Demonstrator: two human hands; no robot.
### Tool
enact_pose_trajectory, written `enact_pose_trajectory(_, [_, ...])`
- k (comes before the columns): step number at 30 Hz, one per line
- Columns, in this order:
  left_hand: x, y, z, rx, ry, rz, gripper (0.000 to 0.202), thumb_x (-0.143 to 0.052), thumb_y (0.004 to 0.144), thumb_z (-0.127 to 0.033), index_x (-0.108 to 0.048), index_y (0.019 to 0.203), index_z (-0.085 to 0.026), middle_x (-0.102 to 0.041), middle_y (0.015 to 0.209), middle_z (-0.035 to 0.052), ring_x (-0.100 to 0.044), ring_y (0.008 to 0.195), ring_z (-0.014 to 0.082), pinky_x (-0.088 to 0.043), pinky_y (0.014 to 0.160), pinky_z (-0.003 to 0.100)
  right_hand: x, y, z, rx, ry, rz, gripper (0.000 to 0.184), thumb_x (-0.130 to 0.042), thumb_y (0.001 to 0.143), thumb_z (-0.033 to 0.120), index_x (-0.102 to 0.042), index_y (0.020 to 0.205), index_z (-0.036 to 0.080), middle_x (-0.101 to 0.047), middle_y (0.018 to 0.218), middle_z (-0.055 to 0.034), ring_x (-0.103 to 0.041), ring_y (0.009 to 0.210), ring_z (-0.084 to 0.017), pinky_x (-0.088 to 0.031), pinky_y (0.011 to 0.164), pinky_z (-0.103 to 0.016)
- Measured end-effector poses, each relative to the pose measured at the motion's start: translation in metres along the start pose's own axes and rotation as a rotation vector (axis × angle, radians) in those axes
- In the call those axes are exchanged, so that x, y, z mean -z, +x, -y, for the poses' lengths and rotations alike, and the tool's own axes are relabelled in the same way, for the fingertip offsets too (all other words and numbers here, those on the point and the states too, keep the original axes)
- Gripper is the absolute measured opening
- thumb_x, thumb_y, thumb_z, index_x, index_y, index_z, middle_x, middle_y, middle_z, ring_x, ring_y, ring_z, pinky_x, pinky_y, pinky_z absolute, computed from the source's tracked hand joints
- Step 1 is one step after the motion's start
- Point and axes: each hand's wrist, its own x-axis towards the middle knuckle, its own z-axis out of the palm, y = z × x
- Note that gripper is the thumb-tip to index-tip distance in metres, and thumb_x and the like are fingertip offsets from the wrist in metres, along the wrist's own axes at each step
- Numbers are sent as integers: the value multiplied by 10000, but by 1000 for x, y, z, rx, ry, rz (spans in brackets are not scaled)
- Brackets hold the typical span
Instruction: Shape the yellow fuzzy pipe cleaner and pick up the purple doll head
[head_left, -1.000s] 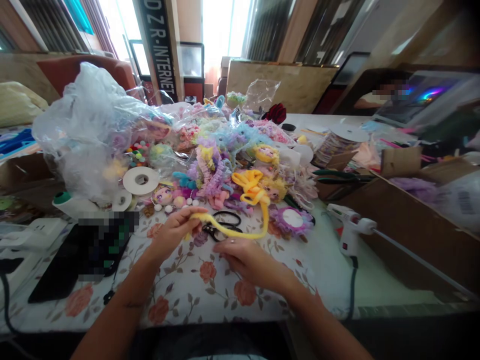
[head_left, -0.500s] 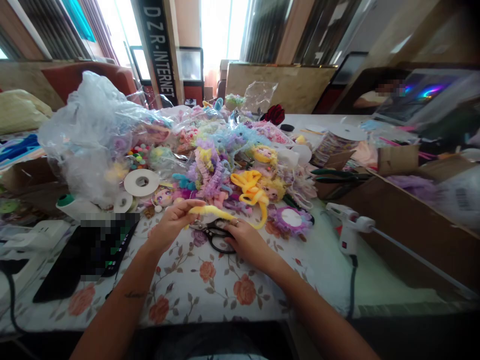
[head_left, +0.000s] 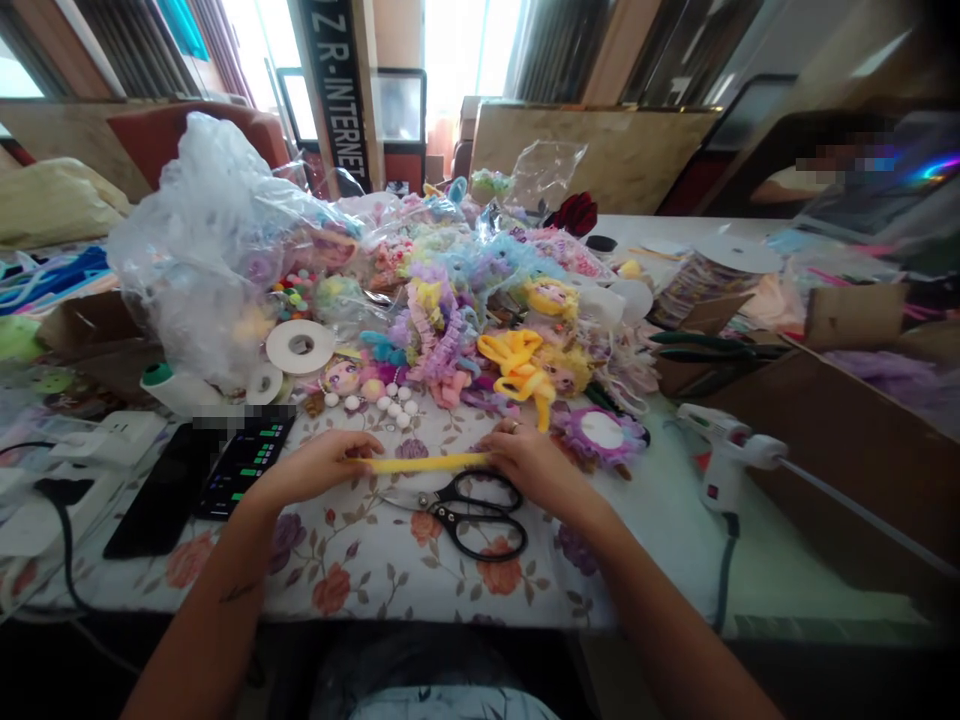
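Observation:
A yellow fuzzy strip point(head_left: 427, 464) is stretched nearly level between my two hands, just above the flowered tablecloth point(head_left: 367, 585). My left hand point(head_left: 319, 465) pinches its left end. The other end is in the fingers of my right hand point(head_left: 536, 462). Black-handled scissors point(head_left: 480, 512) lie on the cloth below the strip, close to my right hand, their blades pointing left. Just beyond my right hand sits a looped yellow bundle point(head_left: 517, 365); whether it joins the strip I cannot tell. White beads point(head_left: 397, 405) lie beyond the strip.
Dolls, frills and plastic wrap form a large heap point(head_left: 450, 260) across the back. A ribbon roll point(head_left: 300, 346) and phones point(head_left: 150, 490) are at left. A glue gun point(head_left: 724, 455) stands at right beside a cardboard box point(head_left: 847, 470). A person's arm point(head_left: 795, 185) shows far right.
The strip went from slanted and slack to straight, with my hands farther apart and my left hand lower. The scissors, partly covered by my right hand before, now lie uncovered nearer to me.

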Motion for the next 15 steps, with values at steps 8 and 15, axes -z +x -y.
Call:
enact_pose_trajectory(8, [13, -14, 7, 71, 206, -118, 344, -506, 793, -254, -710, 1069, -230, -719, 1016, 72, -634, 900, 248, -451, 775, 312, -5, -4, -5, -3, -20, -30, 191, -543, 889, 80, -680, 790, 167, -644, 875, -73, -600, 852, -202, -473, 763, -300])
enact_pose_trajectory(15, [15, -20, 8, 112, 269, -247, 299, -489, 798, -238, -718, 990, -236, -731, 1004, 77, -644, 897, 250, -447, 766, 303, -7, -6, -6, -24, -36, -48, 177, -561, 892, 89, -679, 784, 163, -656, 872, -76, -601, 853, -203, -460, 779, -295])
